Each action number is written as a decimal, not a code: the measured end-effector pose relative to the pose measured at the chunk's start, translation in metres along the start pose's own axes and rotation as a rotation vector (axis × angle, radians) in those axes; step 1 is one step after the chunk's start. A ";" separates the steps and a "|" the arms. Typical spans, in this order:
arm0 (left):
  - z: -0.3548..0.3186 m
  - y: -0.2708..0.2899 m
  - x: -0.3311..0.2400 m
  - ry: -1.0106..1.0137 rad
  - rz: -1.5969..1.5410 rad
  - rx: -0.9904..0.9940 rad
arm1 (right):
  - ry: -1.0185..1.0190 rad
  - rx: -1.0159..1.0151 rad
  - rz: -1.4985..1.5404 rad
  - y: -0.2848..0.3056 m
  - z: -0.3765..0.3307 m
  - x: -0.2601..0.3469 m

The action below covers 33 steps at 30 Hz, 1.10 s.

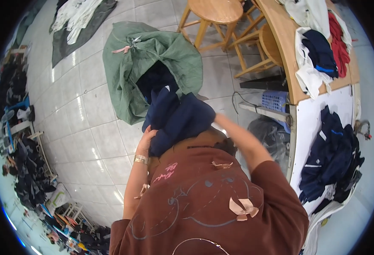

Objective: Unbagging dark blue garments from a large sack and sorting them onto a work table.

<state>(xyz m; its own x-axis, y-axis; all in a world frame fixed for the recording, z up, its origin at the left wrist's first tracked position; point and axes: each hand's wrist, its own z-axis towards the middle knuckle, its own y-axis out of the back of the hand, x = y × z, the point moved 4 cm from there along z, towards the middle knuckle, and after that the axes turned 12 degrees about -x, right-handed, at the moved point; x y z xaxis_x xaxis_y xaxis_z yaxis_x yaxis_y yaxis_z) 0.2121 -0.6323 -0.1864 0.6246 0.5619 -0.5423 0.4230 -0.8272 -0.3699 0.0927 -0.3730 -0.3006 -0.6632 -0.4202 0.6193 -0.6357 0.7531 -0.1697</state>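
A navy blue garment (176, 121) hangs bunched in front of my body; its exact kind does not show. At its left edge my left hand (146, 139) is closed on the cloth, a wristwatch on that wrist. My right hand (218, 120) grips the right side of the same garment, with most of its fingers hidden by the fabric. Just beyond stands a large green sack (123, 80), its mouth open toward me and more dark navy cloth (156, 78) inside. The garment's far end overlaps the sack's opening. A pink tie (121, 49) lies on the sack's far side.
Wooden stools (216, 10) stand beyond the sack to the right. Along the right runs a table (292, 80) with white, red and navy clothes; more navy garments (331, 148) lie on a white surface. A blue basket (274, 101) sits underneath. Dark clothing piles (29, 165) line the left.
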 end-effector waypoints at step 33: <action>0.038 -0.002 -0.129 -0.237 -0.470 0.038 | 0.665 -0.281 0.777 -0.106 -0.098 0.296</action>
<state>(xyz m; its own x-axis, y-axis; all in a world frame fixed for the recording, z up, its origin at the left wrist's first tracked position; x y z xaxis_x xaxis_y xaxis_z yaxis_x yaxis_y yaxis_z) 0.1061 -0.7028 -0.1444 0.2061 0.8610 -0.4650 0.5947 -0.4876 -0.6392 0.0031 -0.5278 -0.0243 -0.4445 0.5243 0.7263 0.0399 0.8216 -0.5687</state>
